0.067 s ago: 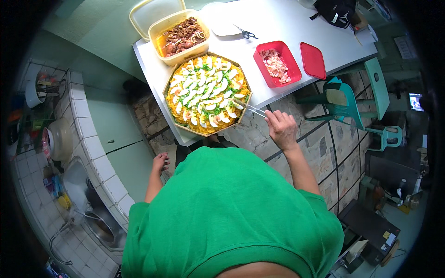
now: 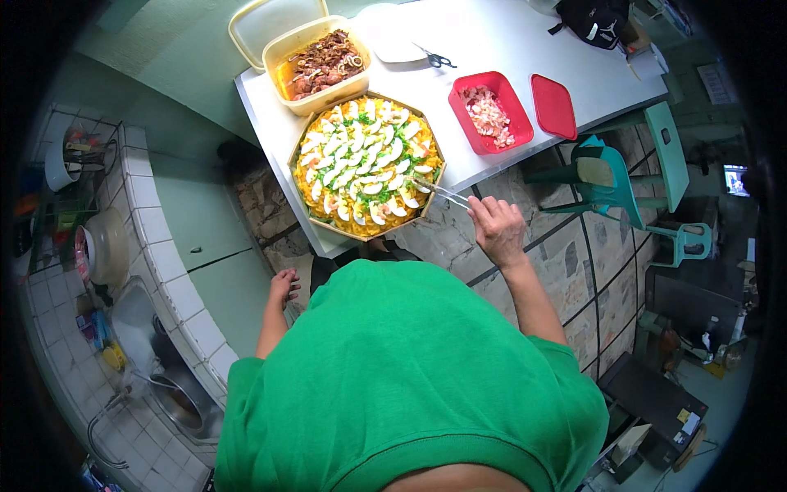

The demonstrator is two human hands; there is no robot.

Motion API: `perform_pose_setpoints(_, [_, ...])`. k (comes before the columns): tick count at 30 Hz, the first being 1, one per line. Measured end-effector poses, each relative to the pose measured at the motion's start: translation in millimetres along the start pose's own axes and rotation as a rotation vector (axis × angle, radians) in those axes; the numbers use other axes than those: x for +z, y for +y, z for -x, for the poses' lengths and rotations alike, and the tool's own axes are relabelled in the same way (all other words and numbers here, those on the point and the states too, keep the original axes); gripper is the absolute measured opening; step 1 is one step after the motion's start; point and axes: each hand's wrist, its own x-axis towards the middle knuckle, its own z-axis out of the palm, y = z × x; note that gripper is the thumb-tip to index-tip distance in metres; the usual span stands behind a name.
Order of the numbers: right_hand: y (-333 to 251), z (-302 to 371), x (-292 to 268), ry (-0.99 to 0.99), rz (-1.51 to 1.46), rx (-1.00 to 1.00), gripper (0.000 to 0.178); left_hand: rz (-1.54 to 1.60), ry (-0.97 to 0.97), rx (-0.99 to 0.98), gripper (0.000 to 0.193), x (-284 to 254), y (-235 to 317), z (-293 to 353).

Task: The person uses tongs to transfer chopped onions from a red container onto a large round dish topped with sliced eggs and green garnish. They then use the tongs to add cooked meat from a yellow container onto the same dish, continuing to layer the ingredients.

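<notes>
At the far left is a sink (image 2: 131, 318) with a metal pan (image 2: 185, 416) in it. The left hand (image 2: 284, 286) hangs beside the body, fingers loosely bent, with nothing seen in it. Beyond it, a cream tub (image 2: 334, 99) of dark cooked meat (image 2: 328, 66) stands on the white table (image 2: 508, 37). Just nearer, at the table's corner, sits an eight-sided tray (image 2: 336, 230) of yellow-orange food topped with egg slices (image 2: 396, 149) and chopped greens. Tongs (image 2: 451, 194) reach over the tray's right side; I cannot tell whether their tips touch the food. The right hand (image 2: 497, 225) pinches their other end, off the table edge. Farther right are a red tub (image 2: 484, 80) of pale pink pieces and its red lid (image 2: 553, 107).
</notes>
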Motion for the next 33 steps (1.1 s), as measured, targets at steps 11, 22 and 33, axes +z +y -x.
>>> perform_pose_setpoints(11, [35.6,7.3,-7.7,0.018,-0.387,0.273,0.024,-0.019,-0.042,0.043,0.029,-7.3,-26.9,-8.8])
perform_pose_setpoints(22, [94.0,-24.6,-0.7,0.129,-0.368,0.478,0.026,-0.026,0.009,0.06,0.029,-9.1,-25.2,1.3])
perform_pose_setpoints(33, [88.0,-42.0,-13.6,-0.205,-0.593,0.54,0.025,0.03,0.021,0.064,0.029,-14.7,-28.8,7.9])
